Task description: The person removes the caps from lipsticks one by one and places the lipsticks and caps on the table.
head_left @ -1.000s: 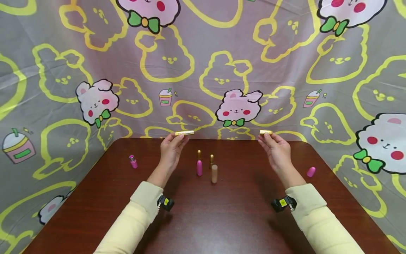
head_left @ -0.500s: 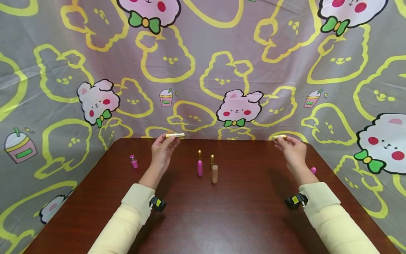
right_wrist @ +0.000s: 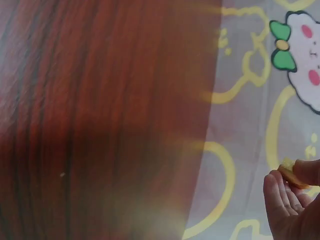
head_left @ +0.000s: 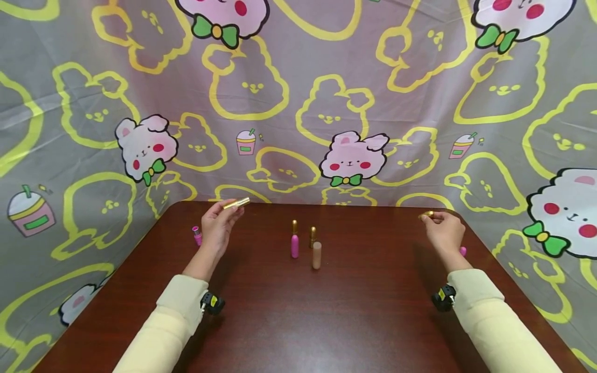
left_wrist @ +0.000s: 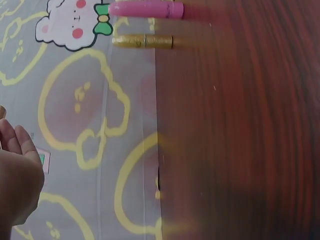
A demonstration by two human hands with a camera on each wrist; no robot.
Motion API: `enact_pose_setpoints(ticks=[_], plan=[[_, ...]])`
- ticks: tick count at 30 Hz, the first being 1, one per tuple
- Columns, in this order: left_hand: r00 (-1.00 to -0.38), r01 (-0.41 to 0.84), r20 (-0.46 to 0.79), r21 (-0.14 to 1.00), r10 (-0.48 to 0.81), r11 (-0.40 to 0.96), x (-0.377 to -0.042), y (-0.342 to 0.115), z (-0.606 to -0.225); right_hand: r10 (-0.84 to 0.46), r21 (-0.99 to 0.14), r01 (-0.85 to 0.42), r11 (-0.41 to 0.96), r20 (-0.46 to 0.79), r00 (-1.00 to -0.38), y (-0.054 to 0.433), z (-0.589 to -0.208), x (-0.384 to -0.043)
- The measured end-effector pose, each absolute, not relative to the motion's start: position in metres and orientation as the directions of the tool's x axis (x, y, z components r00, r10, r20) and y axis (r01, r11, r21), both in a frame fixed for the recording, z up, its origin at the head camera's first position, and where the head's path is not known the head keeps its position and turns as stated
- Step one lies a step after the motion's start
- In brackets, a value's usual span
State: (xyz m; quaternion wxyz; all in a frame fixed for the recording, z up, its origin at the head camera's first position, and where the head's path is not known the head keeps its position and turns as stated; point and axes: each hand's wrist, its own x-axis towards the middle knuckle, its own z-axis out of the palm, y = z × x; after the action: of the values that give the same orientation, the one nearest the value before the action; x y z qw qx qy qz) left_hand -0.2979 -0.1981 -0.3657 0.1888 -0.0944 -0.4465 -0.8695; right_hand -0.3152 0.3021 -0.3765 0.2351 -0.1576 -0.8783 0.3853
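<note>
Moved apart: left hand (head_left: 216,225) pinches slim gold metallic tube (head_left: 239,202), right hand (head_left: 445,231) short gold metallic piece (head_left: 426,213); slackening could drop either.

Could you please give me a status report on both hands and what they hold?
Left hand holding gold tube. Right hand pinching gold piece, apart from it. Pink tube and tan tube upright between, lower down, seemingly not blocking.
</note>
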Motion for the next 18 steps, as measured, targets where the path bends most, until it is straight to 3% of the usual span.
enact_pose_setpoints(ticks=[6,18], plan=[[-0.895,0.439,0.322,0.761,-0.309,-0.477,-0.295,-0.217,-0.370,0.415,-0.679,0.114,0.725,0.299,-0.859,0.310,-0.386,-0.316],[-0.846,0.417,0.303,0.889,-0.439,-0.188,-0.287,-0.250,-0.370,0.375,-0.575,0.197,0.794,0.208,-0.904,0.327,-0.406,-0.316]])
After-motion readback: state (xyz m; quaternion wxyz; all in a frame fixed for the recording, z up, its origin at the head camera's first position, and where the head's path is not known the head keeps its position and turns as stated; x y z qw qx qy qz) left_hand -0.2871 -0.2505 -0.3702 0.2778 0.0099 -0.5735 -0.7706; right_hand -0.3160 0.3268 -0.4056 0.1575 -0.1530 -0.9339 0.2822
